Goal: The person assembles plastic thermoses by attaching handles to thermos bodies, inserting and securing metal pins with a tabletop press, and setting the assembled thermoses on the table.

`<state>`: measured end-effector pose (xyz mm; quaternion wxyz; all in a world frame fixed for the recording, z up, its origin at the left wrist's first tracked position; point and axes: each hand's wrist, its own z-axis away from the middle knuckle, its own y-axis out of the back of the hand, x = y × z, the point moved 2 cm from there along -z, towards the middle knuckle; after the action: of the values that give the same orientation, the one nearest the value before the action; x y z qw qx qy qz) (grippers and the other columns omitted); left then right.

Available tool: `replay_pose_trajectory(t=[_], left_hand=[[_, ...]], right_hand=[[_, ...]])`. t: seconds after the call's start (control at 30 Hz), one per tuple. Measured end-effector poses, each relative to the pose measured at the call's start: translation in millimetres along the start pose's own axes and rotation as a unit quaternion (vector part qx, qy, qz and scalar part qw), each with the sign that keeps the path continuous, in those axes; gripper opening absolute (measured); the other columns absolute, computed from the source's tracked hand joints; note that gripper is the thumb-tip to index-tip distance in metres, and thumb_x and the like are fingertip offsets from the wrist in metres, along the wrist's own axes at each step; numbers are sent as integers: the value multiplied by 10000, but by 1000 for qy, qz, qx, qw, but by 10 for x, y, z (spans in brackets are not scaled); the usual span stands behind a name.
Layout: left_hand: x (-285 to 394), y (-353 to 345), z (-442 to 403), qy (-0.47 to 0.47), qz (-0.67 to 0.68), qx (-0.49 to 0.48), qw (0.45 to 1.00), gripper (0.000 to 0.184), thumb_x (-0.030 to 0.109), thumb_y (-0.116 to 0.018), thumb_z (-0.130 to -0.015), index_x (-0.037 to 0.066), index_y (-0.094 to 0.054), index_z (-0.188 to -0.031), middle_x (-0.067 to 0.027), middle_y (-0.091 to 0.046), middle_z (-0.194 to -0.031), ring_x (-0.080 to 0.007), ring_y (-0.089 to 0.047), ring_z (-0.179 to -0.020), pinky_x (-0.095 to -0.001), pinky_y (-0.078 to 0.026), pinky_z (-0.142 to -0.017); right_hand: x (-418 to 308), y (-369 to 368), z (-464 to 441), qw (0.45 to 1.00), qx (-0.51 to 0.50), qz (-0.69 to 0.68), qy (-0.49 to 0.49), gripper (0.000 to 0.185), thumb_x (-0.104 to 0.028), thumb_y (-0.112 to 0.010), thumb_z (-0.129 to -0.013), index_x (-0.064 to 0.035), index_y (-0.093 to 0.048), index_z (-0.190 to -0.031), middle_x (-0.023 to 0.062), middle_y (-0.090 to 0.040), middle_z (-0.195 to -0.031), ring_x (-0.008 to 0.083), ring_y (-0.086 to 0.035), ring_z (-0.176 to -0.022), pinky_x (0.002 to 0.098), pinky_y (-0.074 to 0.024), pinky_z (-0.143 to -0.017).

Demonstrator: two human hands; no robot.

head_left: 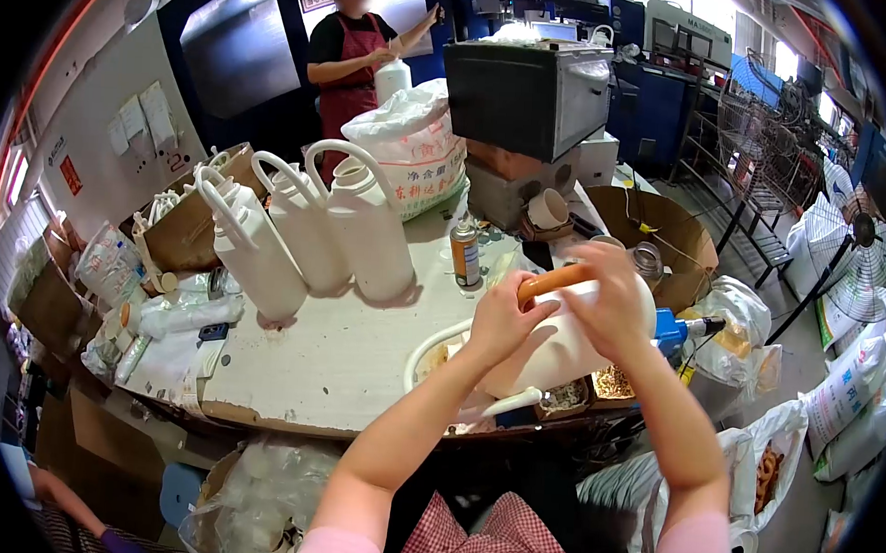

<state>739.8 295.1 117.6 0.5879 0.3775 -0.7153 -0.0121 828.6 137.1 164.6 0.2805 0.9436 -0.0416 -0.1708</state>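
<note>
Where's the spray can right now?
In the head view, the spray can stands near the middle, on the table, between the rightmost standing white jug and the person's left hand.

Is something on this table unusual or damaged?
Dark marks spot the white tabletop, so it looks worn or stained. The bottle under the left hand and right hand lies sideways, unlike three upright bottles.
</note>
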Motion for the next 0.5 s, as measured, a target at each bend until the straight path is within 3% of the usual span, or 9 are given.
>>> replay_pose_trajectory(t=[0.03,0.13,0.17,0.2,0.23,0.27,0.33,0.37,0.5], left_hand=[[-38,-71,-8,-38,-38,50,997,417,358,-783,-838,40,-647,-1072,-130,-699,-793,-321,-688,-741,-414,-532,-700],[-82,-159,-72,-20,-51,60,997,397,373,-782,-841,42,-673,-1031,-141,-710,-808,-307,-692,-729,-405,-531,-691],[-60,-167,-80,-46,-49,80,995,341,325,-792,-857,20,-688,-967,-72,-679,-707,-166,-623,-601,-323,-491,-595],[-52,-182,-97,-46,-53,75,995,341,325,-792,-857,20,-688,-967,-72,-679,-707,-166,-623,-601,-323,-491,-595],[-61,-190,-98,-27,-33,84,996,339,322,-794,-858,18,-684,-961,-67,-678,-707,-155,-618,-601,-319,-484,-588],[-78,-190,-112,-9,-15,93,995,337,320,-796,-860,17,-681,-955,-63,-677,-708,-145,-613,-601,-316,-477,-581],[-89,-213,-167,12,0,100,995,337,319,-798,-864,15,-674,-942,-52,-670,-699,-134,-600,-600,-314,-460,-570],[-72,-217,-181,24,-20,106,994,343,324,-797,-865,14,-674,-942,-52,-666,-694,-135,-596,-598,-313,-455,-569],[-6,-243,-188,66,-52,128,988,389,379,-796,-851,19,-675,-932,-92,-685,-726,-212,-640,-650,-359,-480,-616]], right_hand=[[190,113,253,993,97,56,-38,541,-184,-808,-756,-72,-577,-1232,139,-601,-1206,340,-539,-1186,443,-409,-1022],[762,103,994,963,102,145,-203,604,-211,-771,-823,-1,-476,-1307,205,-515,-1303,389,-462,-1250,469,-358,-1068],[830,49,1123,960,97,83,-251,601,-218,-763,-839,12,-469,-1309,216,-520,-1299,385,-466,-1248,481,-354,-1065],[929,-16,1223,951,90,20,-294,599,-225,-755,-854,25,-462,-1312,227,-525,-1295,382,-469,-1247,493,-351,-1062],[1151,-78,1278,929,121,-74,-343,618,-206,-768,-853,40,-454,-1325,213,-583,-1228,309,-603,-1092,434,-505,-886],[1111,-31,1177,927,121,-78,-347,618,-206,-768,-853,40,-454,-1325,213,-583,-1228,309,-603,-1092,434,-505,-886],[1041,58,1007,874,131,-197,-425,601,-171,-798,-824,47,-491,-1293,163,-647,-1106,211,-673,-815,325,-545,-564],[1183,-9,1036,882,148,-221,-388,550,-158,-822,-801,51,-547,-1229,118,-669,-1020,151,-645,-642,252,-458,-384],[1157,-49,1063,875,165,-225,-395,519,-162,-831,-791,46,-580,-1194,121,-673,-1028,158,-657,-675,269,-472,-396]])
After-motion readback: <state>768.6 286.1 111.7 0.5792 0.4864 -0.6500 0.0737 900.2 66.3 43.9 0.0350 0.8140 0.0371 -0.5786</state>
